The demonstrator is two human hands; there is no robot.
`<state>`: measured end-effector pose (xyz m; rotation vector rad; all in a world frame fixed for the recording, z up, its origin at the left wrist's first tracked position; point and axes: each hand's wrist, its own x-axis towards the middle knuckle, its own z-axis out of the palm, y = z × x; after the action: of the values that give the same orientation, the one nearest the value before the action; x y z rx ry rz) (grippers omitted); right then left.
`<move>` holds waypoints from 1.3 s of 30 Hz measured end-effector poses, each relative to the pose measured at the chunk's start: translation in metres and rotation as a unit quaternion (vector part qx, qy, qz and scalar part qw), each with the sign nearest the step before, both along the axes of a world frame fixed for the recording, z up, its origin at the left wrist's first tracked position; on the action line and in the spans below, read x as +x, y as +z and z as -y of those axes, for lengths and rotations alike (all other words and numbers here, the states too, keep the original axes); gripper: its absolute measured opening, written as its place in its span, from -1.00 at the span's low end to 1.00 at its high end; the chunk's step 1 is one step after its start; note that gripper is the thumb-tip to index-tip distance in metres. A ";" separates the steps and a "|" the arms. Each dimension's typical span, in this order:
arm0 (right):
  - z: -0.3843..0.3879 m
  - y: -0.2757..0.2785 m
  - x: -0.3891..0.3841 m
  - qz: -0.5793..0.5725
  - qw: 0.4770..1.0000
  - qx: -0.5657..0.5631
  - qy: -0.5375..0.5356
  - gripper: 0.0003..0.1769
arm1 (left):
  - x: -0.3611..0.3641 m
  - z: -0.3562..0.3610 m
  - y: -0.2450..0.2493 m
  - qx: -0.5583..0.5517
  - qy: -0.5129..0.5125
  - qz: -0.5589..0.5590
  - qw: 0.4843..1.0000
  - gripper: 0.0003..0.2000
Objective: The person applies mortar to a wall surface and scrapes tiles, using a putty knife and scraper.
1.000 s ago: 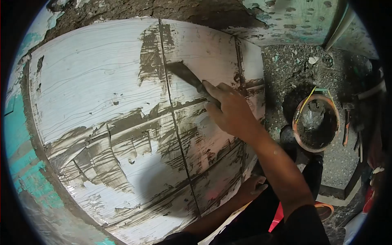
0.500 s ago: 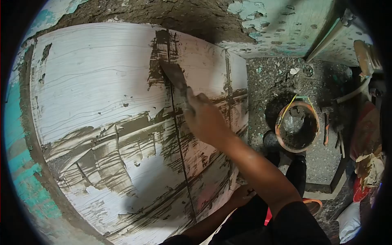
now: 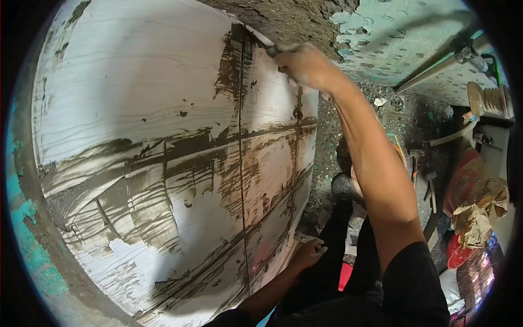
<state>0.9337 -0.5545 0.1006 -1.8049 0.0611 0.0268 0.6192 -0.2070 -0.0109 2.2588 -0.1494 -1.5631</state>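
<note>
My right hand (image 3: 305, 65) is closed round the handle of a putty knife (image 3: 271, 51), most of which the fingers hide. Its blade is at the top edge of the white, wavy-lined wall tiles (image 3: 147, 71), beside a vertical joint (image 3: 241, 103). Dark grout (image 3: 229, 60) lies smeared along the tile joints, with streaks across the lower tiles. Low down near my legs, my left hand (image 3: 309, 253) has its fingers curled in close to the tiled wall. What it holds, if anything, I cannot make out.
Behind my right forearm, a bucket (image 3: 400, 150) is mostly hidden. A hammer (image 3: 415, 163) lies on the rough floor. Crumpled brown paper (image 3: 479, 220) and sacks are at the right. Bare rough wall (image 3: 289, 24) runs above the tiles, and a pipe (image 3: 427, 73) slants down the green wall.
My right hand has moved up and right with the putty knife, from the vertical joint to the tiles' top edge. The view has shifted, and my forearm now covers most of the bucket.
</note>
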 end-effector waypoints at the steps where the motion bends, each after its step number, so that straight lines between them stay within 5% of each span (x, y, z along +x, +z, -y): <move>1: -0.002 0.023 -0.013 -0.107 0.994 0.018 0.018 -0.70 | -0.004 -0.004 -0.001 -0.008 0.009 0.005 1.000 -0.63; 4: -0.022 0.024 -0.048 -0.159 0.946 0.282 0.005 -0.68 | -0.008 -0.010 -0.005 -0.035 0.025 0.015 0.999 -0.64; 8: 0.002 0.029 -0.040 -0.220 0.902 0.358 -0.099 -0.69 | -0.009 -0.013 0.003 -0.048 0.033 0.023 0.998 -0.63; 16: 0.015 0.068 0.039 -0.251 0.902 0.351 0.006 -0.73 | -0.011 -0.021 0.011 -0.048 0.066 0.054 0.995 -0.64; 20: -0.013 0.088 0.076 -0.233 0.856 0.461 -0.040 -0.73 | -0.011 -0.020 0.016 -0.047 0.076 0.064 0.994 -0.65; 27: -0.040 0.139 0.045 -0.138 0.898 0.416 -0.038 -0.73 | -0.021 -0.014 0.026 -0.052 0.071 0.045 0.995 -0.68; 31: -0.007 0.126 -0.017 -0.164 0.879 0.432 -0.119 -0.67 | -0.025 -0.021 0.021 -0.075 0.082 0.049 0.993 -0.68; 35: 0.003 0.043 -0.019 -0.160 0.863 0.459 -0.138 -0.73 | -0.015 -0.036 0.025 -0.034 0.065 0.053 0.996 -0.67; 39: -0.011 0.014 0.011 -0.156 0.916 0.347 -0.131 -0.79 | -0.007 -0.041 0.034 -0.002 0.097 0.034 0.995 -0.67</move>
<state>0.9452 -0.5432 0.1147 -1.0549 0.4652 0.1295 0.6124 -0.1661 0.0230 2.2495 0.0474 -1.3864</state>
